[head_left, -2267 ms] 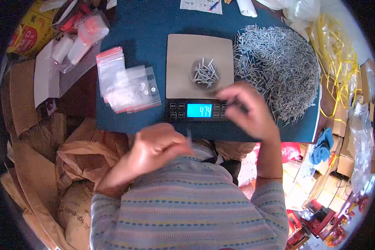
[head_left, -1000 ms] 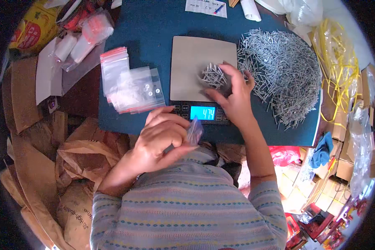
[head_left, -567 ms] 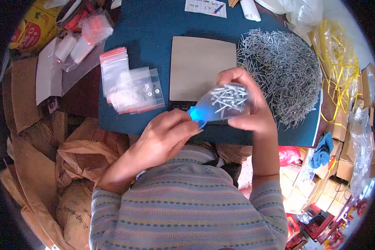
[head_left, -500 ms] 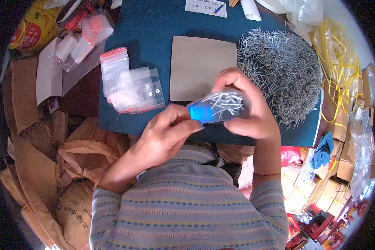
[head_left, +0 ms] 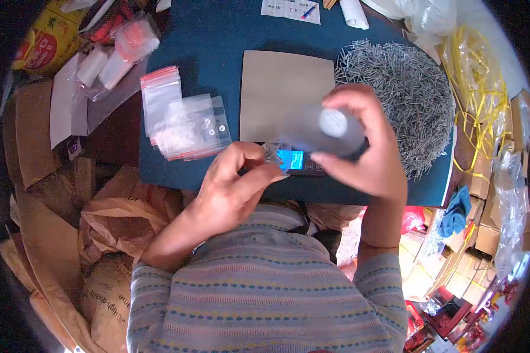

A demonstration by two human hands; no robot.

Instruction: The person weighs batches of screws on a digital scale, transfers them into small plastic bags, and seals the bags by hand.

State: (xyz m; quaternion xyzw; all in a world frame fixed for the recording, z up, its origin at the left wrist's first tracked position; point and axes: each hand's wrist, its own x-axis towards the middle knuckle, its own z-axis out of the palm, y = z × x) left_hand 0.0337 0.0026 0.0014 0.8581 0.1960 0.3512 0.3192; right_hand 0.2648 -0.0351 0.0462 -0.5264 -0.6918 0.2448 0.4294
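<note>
My left hand (head_left: pixel 232 185) pinches the mouth of a small clear plastic bag (head_left: pixel 271 152), and some nails show inside it. In my right hand (head_left: pixel 378 150) is a grey cup (head_left: pixel 312 130), smeared by motion and tipped toward the bag, its pale round base facing up. Whether any nails are still in the cup is hidden. Both hands are over the front of a digital scale (head_left: pixel 285 88) with a beige platform; its lit blue display (head_left: pixel 291 160) shows between them.
A big heap of nails (head_left: pixel 400 106) covers the table's right side. Left of the scale lie several clear zip bags (head_left: pixel 188 126) with red edges. A paper note (head_left: pixel 285 9) with a pen is at the back. Yellow strapping (head_left: pixel 477 88) and cardboard boxes stand right; a brown paper bag (head_left: pixel 129 206) stands left.
My right hand has turned the cup over toward the bag, so its base now shows instead of the nails inside. Nails now show in the bag. My left hand has hardly moved.
</note>
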